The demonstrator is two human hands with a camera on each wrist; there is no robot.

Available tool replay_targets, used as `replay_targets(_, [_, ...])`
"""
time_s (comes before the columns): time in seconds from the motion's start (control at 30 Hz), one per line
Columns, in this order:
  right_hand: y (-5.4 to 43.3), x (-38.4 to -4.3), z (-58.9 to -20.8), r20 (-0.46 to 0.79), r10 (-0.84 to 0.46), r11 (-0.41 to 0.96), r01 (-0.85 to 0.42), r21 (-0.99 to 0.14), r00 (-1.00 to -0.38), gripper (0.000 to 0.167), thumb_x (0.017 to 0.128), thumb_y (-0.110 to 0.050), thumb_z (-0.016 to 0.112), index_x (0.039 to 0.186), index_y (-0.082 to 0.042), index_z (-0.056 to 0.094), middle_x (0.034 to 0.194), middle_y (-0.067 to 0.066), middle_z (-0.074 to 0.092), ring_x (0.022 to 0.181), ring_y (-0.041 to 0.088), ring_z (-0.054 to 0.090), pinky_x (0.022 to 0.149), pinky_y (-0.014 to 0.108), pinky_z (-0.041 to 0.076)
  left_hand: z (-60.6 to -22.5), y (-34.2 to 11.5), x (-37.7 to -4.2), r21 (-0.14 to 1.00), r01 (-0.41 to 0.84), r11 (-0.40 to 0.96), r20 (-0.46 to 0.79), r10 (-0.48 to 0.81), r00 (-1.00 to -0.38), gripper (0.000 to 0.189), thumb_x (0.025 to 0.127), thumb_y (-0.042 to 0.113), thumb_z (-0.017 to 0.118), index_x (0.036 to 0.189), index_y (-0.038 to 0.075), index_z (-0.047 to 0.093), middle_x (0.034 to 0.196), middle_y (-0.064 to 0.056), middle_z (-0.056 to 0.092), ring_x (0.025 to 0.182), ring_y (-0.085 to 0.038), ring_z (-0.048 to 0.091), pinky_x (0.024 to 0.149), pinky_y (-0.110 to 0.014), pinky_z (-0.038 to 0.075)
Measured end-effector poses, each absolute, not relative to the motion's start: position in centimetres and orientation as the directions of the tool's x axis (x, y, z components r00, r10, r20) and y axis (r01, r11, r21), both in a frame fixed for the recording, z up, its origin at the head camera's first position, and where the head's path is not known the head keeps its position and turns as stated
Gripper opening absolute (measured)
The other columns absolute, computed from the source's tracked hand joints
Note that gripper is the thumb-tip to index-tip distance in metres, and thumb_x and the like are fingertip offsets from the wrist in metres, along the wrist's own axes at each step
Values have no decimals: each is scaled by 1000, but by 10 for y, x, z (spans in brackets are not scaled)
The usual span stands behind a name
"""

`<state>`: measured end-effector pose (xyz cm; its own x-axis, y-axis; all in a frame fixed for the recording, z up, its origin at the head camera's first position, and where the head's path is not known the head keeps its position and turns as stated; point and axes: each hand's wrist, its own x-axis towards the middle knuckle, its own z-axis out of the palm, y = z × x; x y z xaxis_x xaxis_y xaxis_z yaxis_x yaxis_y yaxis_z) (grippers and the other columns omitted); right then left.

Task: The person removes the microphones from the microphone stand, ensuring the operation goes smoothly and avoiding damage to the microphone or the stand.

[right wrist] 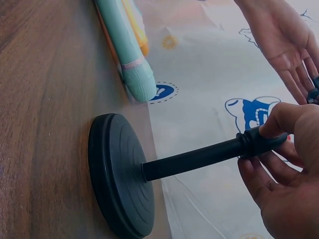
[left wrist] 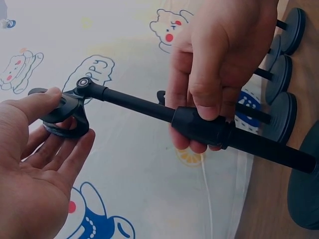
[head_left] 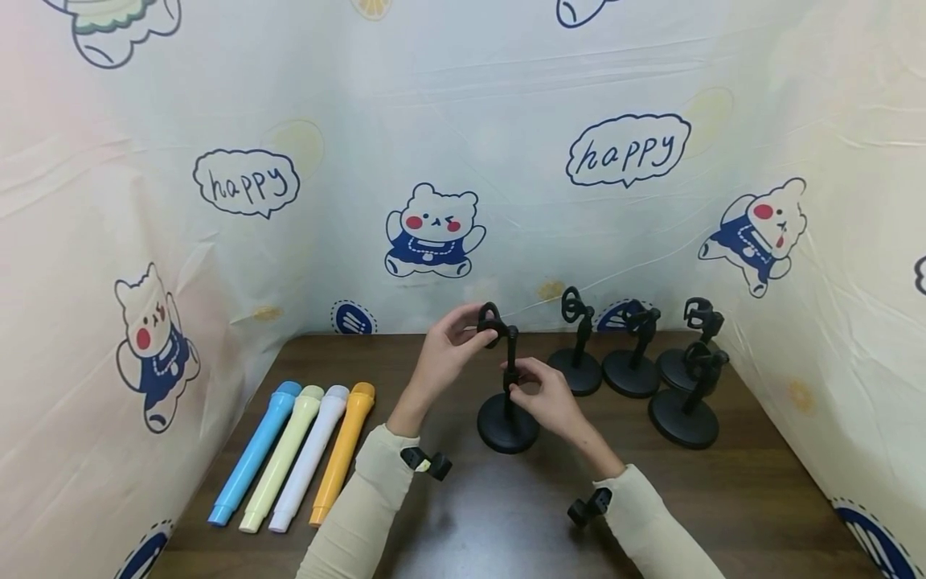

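Note:
A black desktop microphone stand (head_left: 507,424) stands upright on the wooden table between both hands. With thumb and fingers my left hand (head_left: 446,354) pinches the clip (left wrist: 65,117) at its top. Lower down, my right hand (head_left: 547,396) grips the thick collar (left wrist: 199,127) in the middle of the pole. A thin upper rod runs from the collar to the clip. In the right wrist view the round base (right wrist: 122,174) rests on the table, with the lower pole rising from it into the right hand's fingers.
Several more black stands (head_left: 631,371) are grouped at the back right. On the left lie microphone-shaped sticks in a row: blue (head_left: 255,454), pale green (head_left: 282,458), white (head_left: 309,458) and orange (head_left: 343,454). A printed cloth (head_left: 521,241) hangs behind and around the table (head_left: 506,523).

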<state>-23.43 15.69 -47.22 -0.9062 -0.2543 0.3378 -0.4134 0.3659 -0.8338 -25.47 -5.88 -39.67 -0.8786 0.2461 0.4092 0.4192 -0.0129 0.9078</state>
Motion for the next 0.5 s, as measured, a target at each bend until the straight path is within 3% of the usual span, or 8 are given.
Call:
replay_targets(0.27, [157, -233, -474, 356, -268, 350, -434, -830, -895, 36, 96, 4, 71, 130, -8, 72, 129, 19, 74, 107, 28, 72, 99, 54, 59, -411, -59, -254, 908, 420, 8, 404, 259, -877, 42, 101, 10, 74, 141, 9, 64, 133, -17, 71, 119, -29, 74, 102, -30, 59])
replay_targets(0.5, [157, -235, -476, 387, -265, 339, -461, -820, -883, 37, 94, 7, 70, 128, -5, 72, 127, 18, 75, 107, 28, 72, 98, 51, 60, -427, -58, -253, 917, 400, -3, 388, 253, -886, 41, 100, 11, 75, 140, 10, 65, 131, -17, 71, 117, -32, 73, 95, -25, 61])
